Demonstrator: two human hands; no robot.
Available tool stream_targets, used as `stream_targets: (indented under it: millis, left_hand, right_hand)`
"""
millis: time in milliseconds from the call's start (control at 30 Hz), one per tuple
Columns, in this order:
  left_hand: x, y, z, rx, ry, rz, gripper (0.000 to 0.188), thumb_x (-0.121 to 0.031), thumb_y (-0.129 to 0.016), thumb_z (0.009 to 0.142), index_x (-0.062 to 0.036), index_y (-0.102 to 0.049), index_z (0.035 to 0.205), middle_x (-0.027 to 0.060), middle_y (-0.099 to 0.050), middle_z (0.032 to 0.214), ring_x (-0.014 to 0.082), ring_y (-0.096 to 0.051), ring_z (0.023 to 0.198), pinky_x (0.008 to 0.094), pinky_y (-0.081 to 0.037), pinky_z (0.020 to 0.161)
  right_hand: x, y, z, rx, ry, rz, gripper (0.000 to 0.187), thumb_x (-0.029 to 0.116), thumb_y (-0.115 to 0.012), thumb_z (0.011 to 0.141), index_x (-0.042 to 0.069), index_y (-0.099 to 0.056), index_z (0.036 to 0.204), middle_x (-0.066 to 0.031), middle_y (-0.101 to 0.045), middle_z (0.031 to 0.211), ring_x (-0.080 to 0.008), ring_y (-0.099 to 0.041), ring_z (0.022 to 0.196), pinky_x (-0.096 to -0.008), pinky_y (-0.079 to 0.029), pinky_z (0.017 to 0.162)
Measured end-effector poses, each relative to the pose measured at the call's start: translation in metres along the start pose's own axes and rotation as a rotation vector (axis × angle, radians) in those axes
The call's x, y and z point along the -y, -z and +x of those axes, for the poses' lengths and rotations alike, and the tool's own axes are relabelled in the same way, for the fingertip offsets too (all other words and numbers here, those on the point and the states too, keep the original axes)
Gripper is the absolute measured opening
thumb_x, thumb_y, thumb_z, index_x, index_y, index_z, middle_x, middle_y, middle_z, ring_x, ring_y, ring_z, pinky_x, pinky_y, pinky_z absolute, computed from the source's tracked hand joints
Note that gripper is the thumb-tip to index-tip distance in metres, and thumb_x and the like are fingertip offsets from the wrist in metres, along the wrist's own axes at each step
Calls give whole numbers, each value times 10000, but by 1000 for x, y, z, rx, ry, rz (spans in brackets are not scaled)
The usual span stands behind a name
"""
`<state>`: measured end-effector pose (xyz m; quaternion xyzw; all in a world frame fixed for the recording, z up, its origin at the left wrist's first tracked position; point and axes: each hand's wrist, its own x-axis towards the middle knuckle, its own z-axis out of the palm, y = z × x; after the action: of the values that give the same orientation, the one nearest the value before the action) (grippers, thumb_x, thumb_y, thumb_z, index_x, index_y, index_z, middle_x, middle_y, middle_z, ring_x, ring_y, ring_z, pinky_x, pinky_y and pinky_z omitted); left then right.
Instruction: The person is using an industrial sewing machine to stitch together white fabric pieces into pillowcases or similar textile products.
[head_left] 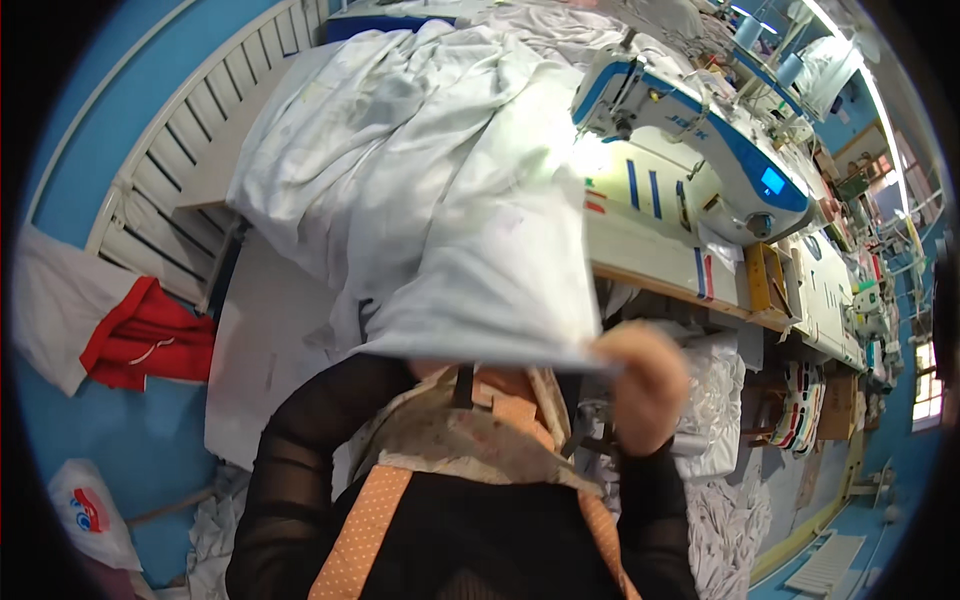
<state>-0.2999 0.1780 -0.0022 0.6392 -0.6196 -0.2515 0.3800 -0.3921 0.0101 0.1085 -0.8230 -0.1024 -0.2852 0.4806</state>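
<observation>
A large white cloth (470, 230) lies spread over the sewing table and hangs down toward my chest. My right hand (645, 385) is raised in front of me, fingers closed on the cloth's lower right corner. Behind the lifted cloth my left hand is hidden; only its black-sleeved arm (290, 450) shows, bent up under the fabric. A white and blue sewing machine (690, 150) stands on the table just right of the cloth.
A white slatted rack (190, 150) stands at the left, with red and white garments (140, 345) below it. White fabric pieces (715, 400) are heaped under the table at the right. A plastic bag (90, 510) lies on the blue floor.
</observation>
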Motion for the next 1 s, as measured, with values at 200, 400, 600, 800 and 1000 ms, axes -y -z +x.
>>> stream_targets:
  millis: [200, 400, 600, 800, 1000]
  left_hand:
    - [29, 13, -87, -49, 144, 563, 418, -171, -547, 880, -76, -569, 1287, 156, -576, 1256, 275, -601, 1078, 368, -483, 896]
    - [40, 116, -63, -751, 610, 22, 326, -124, -694, 774, 1, -636, 1070, 137, -678, 940, 315, -653, 813, 390, -509, 790]
    - [132, 185, -11, -854, 509, 1076, 343, -229, -703, 806, -19, -538, 1022, 168, -641, 840, 379, -616, 745, 455, -494, 668]
    - [180, 228, -3, -707, 689, 877, 237, -263, -625, 861, -59, -507, 888, 191, -633, 795, 422, -602, 746, 525, -456, 627]
    - [207, 264, 27, -726, 709, 988, 238, -279, -595, 877, -54, -519, 898, 208, -635, 765, 418, -610, 725, 526, -465, 633]
  right_hand:
    - [-86, -36, -100, 213, -781, 276, 169, -30, -602, 828, -27, -685, 975, -94, -672, 869, -150, -635, 768, -260, -482, 693]
    - [-143, -46, -104, 245, -765, 365, 148, 34, -605, 863, -30, -689, 967, -91, -688, 858, -134, -641, 788, -254, -494, 714]
    - [-165, -41, -97, 374, -756, 207, 140, 46, -620, 841, 3, -696, 951, -101, -685, 817, -186, -660, 726, -279, -505, 666]
    - [-183, -45, -94, 399, -745, 237, 123, 13, -614, 826, 8, -697, 917, -106, -673, 799, -203, -653, 727, -295, -499, 647]
    - [-200, -47, -86, 362, -640, 140, 143, 0, -635, 788, 30, -704, 909, -115, -678, 816, -261, -657, 750, -336, -509, 660]
